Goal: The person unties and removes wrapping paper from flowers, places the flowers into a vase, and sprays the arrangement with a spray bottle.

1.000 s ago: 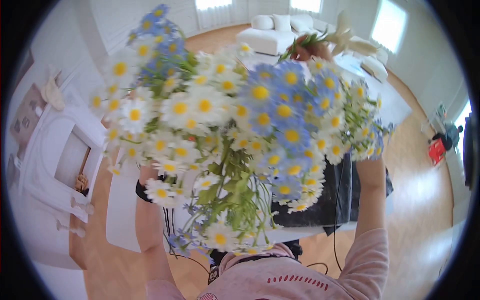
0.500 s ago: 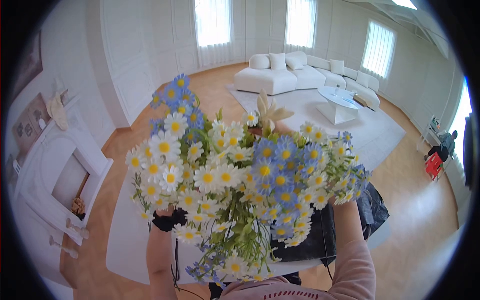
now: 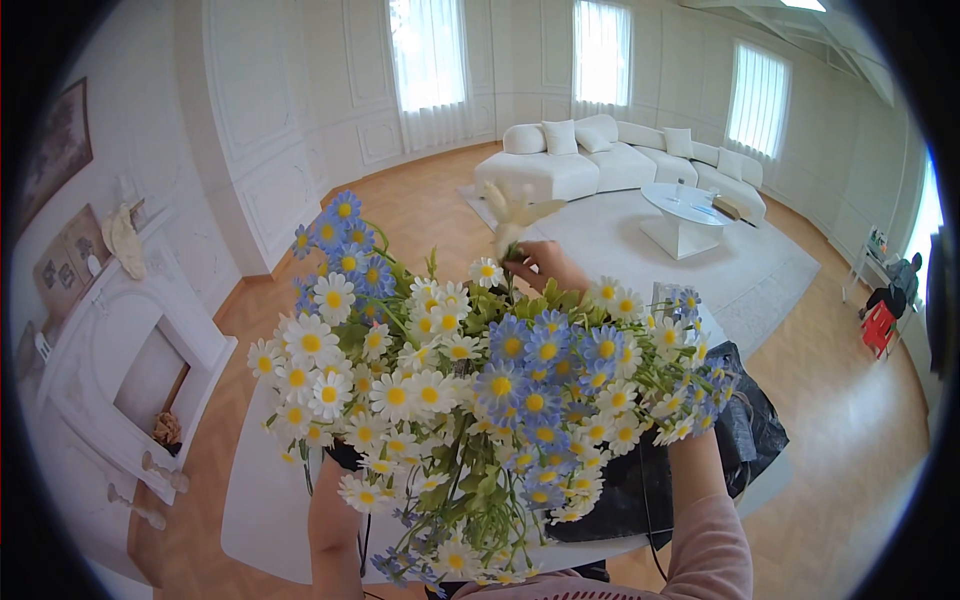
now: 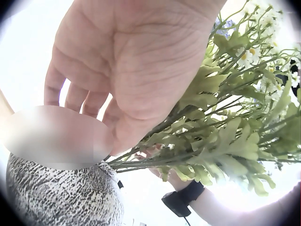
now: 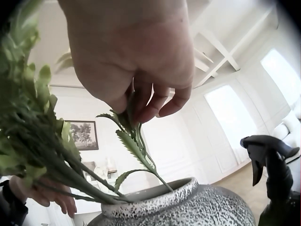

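Observation:
My right hand (image 3: 550, 265) pinches the leafy green stem (image 5: 136, 148) of a cream-white flower (image 3: 515, 215), behind the bouquet in the head view. In the right wrist view that stem runs down into the mouth of a rough black-and-white vase (image 5: 183, 207). White daisies (image 3: 410, 395) and blue daisies (image 3: 535, 375) fan out from the vase towards me, hiding it in the head view. My left hand (image 4: 131, 56) is beside the vase and the gathered stems, fingers loosely extended; a blurred patch covers its fingertips in the left wrist view.
A black spray bottle (image 5: 273, 165) stands beside the vase. Black sheeting (image 3: 610, 500) lies on the white table (image 3: 260, 520). Beyond are a white sofa (image 3: 620, 165) and a low table (image 3: 685, 210); a person (image 3: 900, 285) sits at the far right.
My right hand has brought the cream flower from the bouquet's far right to behind its middle, and the flower now stands upright. The head view has lifted, showing more of the room.

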{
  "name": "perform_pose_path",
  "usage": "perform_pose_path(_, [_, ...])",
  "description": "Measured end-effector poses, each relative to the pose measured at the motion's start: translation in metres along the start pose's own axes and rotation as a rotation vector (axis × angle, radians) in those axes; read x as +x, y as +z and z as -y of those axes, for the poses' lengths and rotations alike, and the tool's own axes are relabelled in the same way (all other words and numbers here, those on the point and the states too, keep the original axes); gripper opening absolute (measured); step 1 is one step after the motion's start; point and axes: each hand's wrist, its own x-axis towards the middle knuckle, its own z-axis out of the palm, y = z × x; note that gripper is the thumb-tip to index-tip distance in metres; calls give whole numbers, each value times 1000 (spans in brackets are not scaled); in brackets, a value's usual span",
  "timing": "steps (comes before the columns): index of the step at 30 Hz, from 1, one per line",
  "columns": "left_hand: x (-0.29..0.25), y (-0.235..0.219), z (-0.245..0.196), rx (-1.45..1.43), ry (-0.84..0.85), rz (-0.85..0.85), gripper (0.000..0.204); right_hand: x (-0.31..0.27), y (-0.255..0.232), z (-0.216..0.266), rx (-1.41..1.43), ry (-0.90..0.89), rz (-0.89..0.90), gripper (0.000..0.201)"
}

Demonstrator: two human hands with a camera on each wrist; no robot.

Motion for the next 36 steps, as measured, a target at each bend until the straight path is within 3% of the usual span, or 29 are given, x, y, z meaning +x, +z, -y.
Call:
perform_pose_path(3, [3, 1, -1, -5, 8, -1, 39, 7, -19, 3, 17, -17, 14, 23])
perform_pose_path(5, [4, 4, -1, -10, 9, -4, 39, 8, -29, 12, 30, -29, -31, 13])
perform_pose_path(7, [3, 7, -1, -17, 5, -4, 40, 15, -38, 13, 84, -234, -179, 12])
perform_pose_path(9, [-1, 7, -1, -25, 1, -5, 40, 26, -48, 12, 158, -251, -247, 14])
perform_pose_path(15, [-11, 13, -6, -47, -19, -11, 40, 32, -121, 80, 504, -406, -391, 25])
perform_pose_path(19, [-21, 30, -17, -90, -39, -7, 40, 18, -174, 111, 347, -481, -307, 24])
perform_pose_path(20, [-25, 35, -20, -100, -45, -2, 40, 22, -190, 99, 656, -583, -246, 24])
perform_pose_path(21, [-28, 39, -23, -110, -50, 3, 40, 22, -191, 114, 771, -589, -314, 22])
perform_pose_path(23, [-31, 44, -29, -119, -51, 14, 41, 22, -185, 146, 663, -676, -326, 18])
perform_pose_path(27, [-33, 43, -36, -119, -41, 18, 41, 22, -173, 177, 670, -676, -313, 25])
perform_pose_path(29, [-34, 39, -38, -113, -42, 14, 41, 22, -168, 180, 482, -540, -91, 18])
perform_pose_path(31, [-35, 34, -39, -103, -39, 11, 41, 15, -162, 177, 248, -609, 110, 19])
perform_pose_path(32, [-35, 31, -40, -98, -37, 7, 41, 12, -153, 179, 258, -535, 163, 16])
perform_pose_path(33, [-34, 29, -40, -95, -33, 3, 41, 17, -149, 174, 196, -604, 313, 17])
perform_pose_path(34, [-33, 27, -40, -91, -30, 0, 41, 18, -137, 157, 193, -611, 313, 17])
perform_pose_path(36, [-30, 21, -41, -80, -19, -8, 41, 20, -111, 132, 174, -453, 219, 19])
